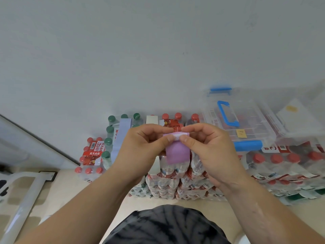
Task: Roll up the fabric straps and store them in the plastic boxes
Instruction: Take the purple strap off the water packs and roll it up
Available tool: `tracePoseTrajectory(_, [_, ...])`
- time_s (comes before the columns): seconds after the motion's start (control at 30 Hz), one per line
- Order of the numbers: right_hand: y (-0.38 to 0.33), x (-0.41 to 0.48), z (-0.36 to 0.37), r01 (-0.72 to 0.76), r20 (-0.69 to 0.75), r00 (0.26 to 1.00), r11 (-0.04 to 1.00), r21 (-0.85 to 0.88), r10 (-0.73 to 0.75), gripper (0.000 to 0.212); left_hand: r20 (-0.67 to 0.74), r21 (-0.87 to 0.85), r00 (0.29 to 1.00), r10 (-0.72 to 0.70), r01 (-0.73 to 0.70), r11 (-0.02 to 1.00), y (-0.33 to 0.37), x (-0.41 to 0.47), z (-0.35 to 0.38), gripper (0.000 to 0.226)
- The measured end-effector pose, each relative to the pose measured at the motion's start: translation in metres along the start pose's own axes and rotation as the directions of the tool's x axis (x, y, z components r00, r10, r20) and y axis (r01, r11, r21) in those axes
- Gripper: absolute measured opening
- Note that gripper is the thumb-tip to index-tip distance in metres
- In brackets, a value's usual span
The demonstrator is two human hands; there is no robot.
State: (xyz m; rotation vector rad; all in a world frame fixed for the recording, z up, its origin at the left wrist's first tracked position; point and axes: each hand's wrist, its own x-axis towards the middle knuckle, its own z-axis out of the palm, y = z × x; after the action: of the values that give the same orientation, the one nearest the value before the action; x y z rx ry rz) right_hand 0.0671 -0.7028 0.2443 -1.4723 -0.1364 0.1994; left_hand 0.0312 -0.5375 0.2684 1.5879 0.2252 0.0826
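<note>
A pink-purple fabric strap (177, 152) hangs between my two hands in front of my chest. Its top edge is curled into a small roll. My left hand (140, 147) pinches the left end of that roll with thumb and fingers. My right hand (207, 147) pinches the right end. A pale lilac strap (121, 134) and a cream strap (152, 119) lie draped over the bottle packs behind my hands. A clear plastic box (249, 124) with blue handle and latches sits closed on the bottle packs at the right.
Shrink-wrapped packs of water bottles with red caps (276, 159) and green caps (110, 129) are stacked against the white wall. A second clear box (295, 113) stands further right. A white frame (26, 196) stands on the beige floor at left.
</note>
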Motion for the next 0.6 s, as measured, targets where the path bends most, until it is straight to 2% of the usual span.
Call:
tracePoseTrajectory(0.13, [-0.001, -0.003, 0.000, -0.046, -0.024, 0.999, 0.999, 0.009, 0.046, 0.027, -0.009, -0.002, 1.000, 0.009, -0.009, 1.000, 0.000, 0.001, 0.000, 0.014])
tracePoseTrajectory(0.3, [0.000, -0.001, -0.003, -0.021, -0.022, 1.000, 1.000, -0.005, 0.021, 0.013, 0.017, -0.032, 1.000, -0.019, 0.020, 0.999, -0.001, 0.003, -0.001, 0.017])
tracePoseTrajectory(0.4, [0.003, 0.000, -0.001, -0.035, -0.012, 0.999, 0.999, 0.008, 0.036, 0.016, 0.045, -0.074, 0.996, -0.080, 0.083, 0.994, -0.002, 0.005, -0.002, 0.010])
tracePoseTrajectory(0.6, [0.005, 0.005, 0.014, -0.068, -0.054, 0.996, 0.998, 0.008, 0.068, 0.028, 0.023, -0.057, 0.998, -0.065, 0.067, 0.996, -0.008, 0.016, -0.013, 0.019])
